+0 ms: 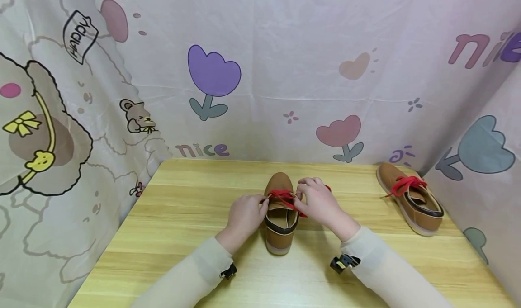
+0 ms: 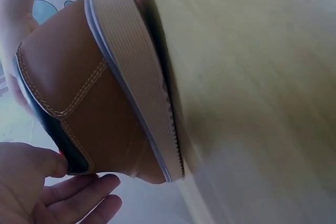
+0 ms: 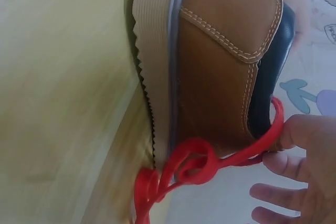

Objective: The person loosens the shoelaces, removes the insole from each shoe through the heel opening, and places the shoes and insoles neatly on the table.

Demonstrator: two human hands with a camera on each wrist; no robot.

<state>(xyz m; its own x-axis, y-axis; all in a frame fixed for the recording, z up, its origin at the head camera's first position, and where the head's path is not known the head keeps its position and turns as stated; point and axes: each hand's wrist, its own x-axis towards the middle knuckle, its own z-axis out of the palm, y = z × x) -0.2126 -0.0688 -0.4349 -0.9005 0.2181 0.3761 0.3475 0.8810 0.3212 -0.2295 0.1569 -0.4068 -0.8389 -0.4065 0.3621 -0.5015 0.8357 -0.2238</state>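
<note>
A brown lace-up shoe (image 1: 279,241) with a dark padded collar stands upright on the table, toe pointing away. Red shoelace (image 1: 281,193) crosses its front. On the shoe's left side, my left hand (image 1: 245,215) pinches the upper edge of the lacing flap between thumb and fingers. Opposite it, my right hand (image 1: 319,202) has thumb and forefinger together on the shoelace beside the top of the right flap. Its other fingers are spread loosely. From those fingertips a looped length of red lace (image 3: 197,163) hangs down the shoe's outer side in the right wrist view.
A matching brown shoe (image 1: 421,210), its red laces tied in a bow, stands at the far right of the wooden table (image 1: 175,235). Printed cloth (image 1: 268,73) hangs behind the table and along both sides.
</note>
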